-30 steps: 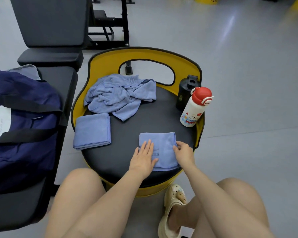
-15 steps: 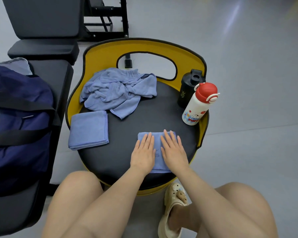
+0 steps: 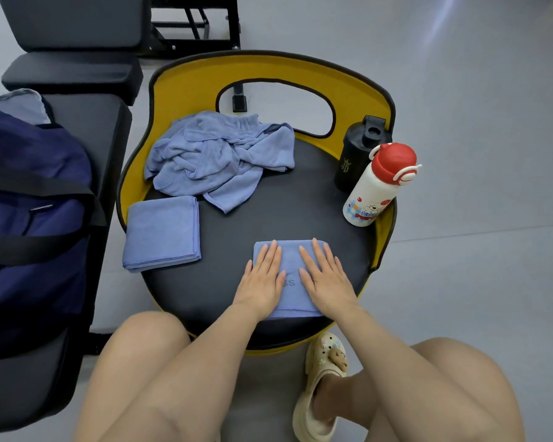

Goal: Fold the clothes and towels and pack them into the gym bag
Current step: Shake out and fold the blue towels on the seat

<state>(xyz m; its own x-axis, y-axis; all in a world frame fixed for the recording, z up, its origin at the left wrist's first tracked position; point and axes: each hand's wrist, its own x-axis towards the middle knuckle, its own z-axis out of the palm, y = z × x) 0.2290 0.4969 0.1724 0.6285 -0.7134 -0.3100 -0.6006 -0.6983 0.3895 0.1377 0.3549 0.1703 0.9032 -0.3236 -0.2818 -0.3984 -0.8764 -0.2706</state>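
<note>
A small folded blue towel (image 3: 290, 260) lies at the front of the round black seat (image 3: 268, 215). My left hand (image 3: 262, 279) and my right hand (image 3: 324, 279) press flat on it side by side, fingers spread, gripping nothing. A second folded blue towel (image 3: 162, 232) rests at the seat's left edge. A crumpled blue garment (image 3: 217, 157) is heaped at the back left of the seat. The navy gym bag (image 3: 29, 212) with black straps sits on the black bench to the left.
A black shaker bottle (image 3: 359, 151) and a white bottle with a red cap (image 3: 379, 186) stand at the seat's right edge. The yellow backrest (image 3: 268, 71) rims the seat. Black gym benches (image 3: 74, 27) stand at the back left. My knees and a cream clog (image 3: 323, 387) are below.
My right hand moved from the towel's right edge onto its top, and both palms now lie flat and slightly apart on the folded towel.
</note>
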